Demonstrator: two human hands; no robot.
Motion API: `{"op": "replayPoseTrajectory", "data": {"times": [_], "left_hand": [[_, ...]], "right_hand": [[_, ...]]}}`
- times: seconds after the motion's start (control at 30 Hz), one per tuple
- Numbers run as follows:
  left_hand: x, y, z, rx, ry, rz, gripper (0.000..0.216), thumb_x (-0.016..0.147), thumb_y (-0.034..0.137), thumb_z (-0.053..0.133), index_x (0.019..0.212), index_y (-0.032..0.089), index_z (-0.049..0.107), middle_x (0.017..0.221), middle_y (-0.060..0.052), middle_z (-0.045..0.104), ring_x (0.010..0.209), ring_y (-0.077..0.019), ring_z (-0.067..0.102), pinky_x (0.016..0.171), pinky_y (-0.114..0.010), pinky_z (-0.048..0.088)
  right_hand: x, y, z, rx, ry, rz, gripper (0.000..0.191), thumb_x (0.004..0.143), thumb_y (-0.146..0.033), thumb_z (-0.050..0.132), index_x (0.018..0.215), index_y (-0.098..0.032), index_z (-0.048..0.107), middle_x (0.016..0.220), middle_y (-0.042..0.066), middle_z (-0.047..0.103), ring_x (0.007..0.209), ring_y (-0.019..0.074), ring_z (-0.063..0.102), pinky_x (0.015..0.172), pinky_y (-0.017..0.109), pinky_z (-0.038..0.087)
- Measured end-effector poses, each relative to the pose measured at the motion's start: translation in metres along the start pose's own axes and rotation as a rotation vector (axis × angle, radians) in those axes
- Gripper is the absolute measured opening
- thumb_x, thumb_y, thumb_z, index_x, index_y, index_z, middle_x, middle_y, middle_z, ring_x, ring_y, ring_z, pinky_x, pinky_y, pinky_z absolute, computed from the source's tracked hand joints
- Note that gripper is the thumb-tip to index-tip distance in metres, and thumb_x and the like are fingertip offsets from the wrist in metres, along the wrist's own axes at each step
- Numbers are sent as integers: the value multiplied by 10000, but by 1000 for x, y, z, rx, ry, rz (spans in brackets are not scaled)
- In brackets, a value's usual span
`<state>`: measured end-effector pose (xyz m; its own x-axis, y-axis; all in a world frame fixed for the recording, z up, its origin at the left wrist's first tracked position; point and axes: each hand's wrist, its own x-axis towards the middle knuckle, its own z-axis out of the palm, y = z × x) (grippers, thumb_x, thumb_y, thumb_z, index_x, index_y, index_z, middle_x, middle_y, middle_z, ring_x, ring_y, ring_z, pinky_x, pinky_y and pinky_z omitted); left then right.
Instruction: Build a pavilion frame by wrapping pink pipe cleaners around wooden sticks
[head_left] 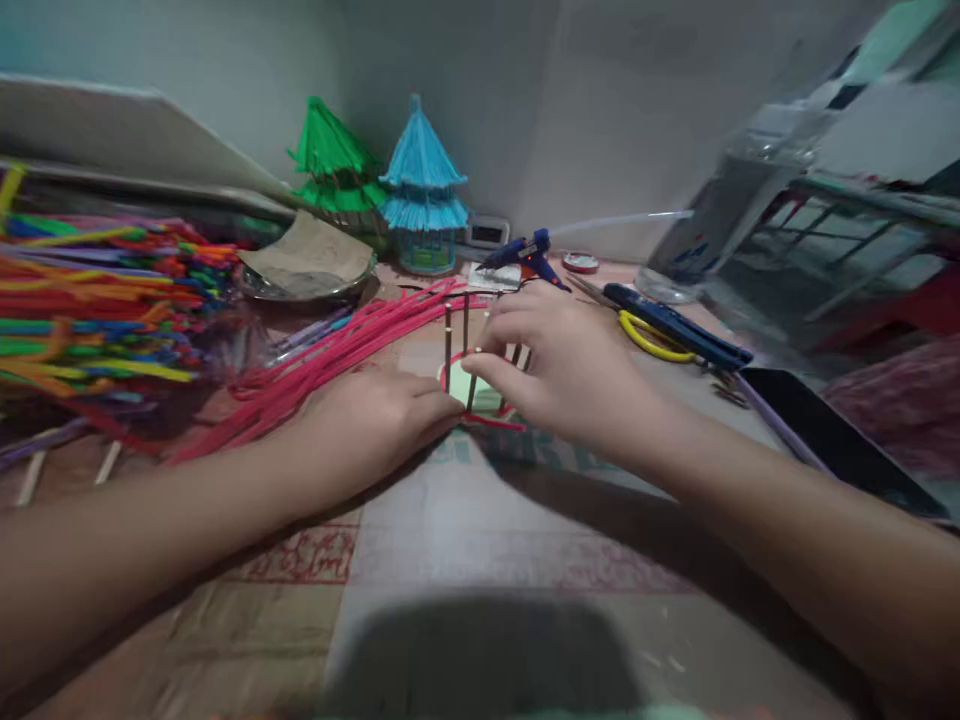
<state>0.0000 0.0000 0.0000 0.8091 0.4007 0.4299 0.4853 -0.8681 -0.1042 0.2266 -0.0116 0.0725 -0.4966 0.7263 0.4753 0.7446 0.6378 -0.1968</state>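
My left hand (371, 415) lies low on the table, fingers together, pressing on the edge of a small round pale-green base (457, 380) rimmed in red. Several thin brown sticks (448, 345) stand upright on that base. My right hand (559, 365) is curled over the base from the right, thumb and fingers pinched round one of the upright sticks. A bundle of pink pipe cleaners (337, 355) lies just behind my left hand.
A heap of many-coloured pipe cleaners (97, 300) fills the left. Green (334, 160) and blue (422, 185) pagoda models stand at the back. A blue glue gun (525, 255), yellow-handled scissors (664, 330) and a dark phone (825, 435) lie to the right.
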Motion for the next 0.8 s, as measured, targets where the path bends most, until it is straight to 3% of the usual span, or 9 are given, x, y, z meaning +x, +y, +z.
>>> {"op": "replayPoseTrajectory", "data": {"times": [0.13,0.23,0.3,0.47,0.6,0.8], "left_hand": [[-1,0,2,10,-10,-16,245,1109,315,507,1098,205,726,884,-25,786,751,-219,734,653,-327,460],[1,0,1,3,-22,-25,262,1106,308,502,1050,205,736,891,-38,790,776,-226,739,672,-331,473],[2,1,0,2,-35,-50,283,1103,306,495,1028,207,750,887,-45,795,772,-226,738,674,-331,475],[5,4,-4,-99,-89,-196,321,1092,427,525,1114,241,787,955,-50,833,826,-221,763,731,-318,522],[6,3,-1,-197,-112,-346,396,1081,519,519,1242,271,783,1086,-55,853,934,-253,795,797,-341,561],[18,6,-3,-350,-145,-424,330,1064,425,561,1192,260,816,1174,-28,848,1039,-259,802,862,-337,560]], "right_hand": [[-1,4,4,-75,-18,-41,232,980,-264,743,766,-175,755,823,72,725,898,261,620,798,383,413],[-3,2,-5,-71,45,-117,140,1000,-306,735,1017,-180,793,965,85,753,977,274,648,879,410,462],[-6,-1,-17,-26,135,-126,209,1018,-350,716,1153,-196,757,1014,75,751,964,251,662,895,403,490],[-26,7,-33,75,281,-55,159,1053,-347,625,947,-241,676,858,21,717,771,181,653,743,329,521],[-52,28,-13,172,203,68,169,1013,-275,622,854,-225,652,744,5,704,670,159,645,598,274,471],[-72,40,21,256,-40,283,239,1006,-328,626,1102,-197,801,907,64,815,789,218,733,729,332,537]]}}
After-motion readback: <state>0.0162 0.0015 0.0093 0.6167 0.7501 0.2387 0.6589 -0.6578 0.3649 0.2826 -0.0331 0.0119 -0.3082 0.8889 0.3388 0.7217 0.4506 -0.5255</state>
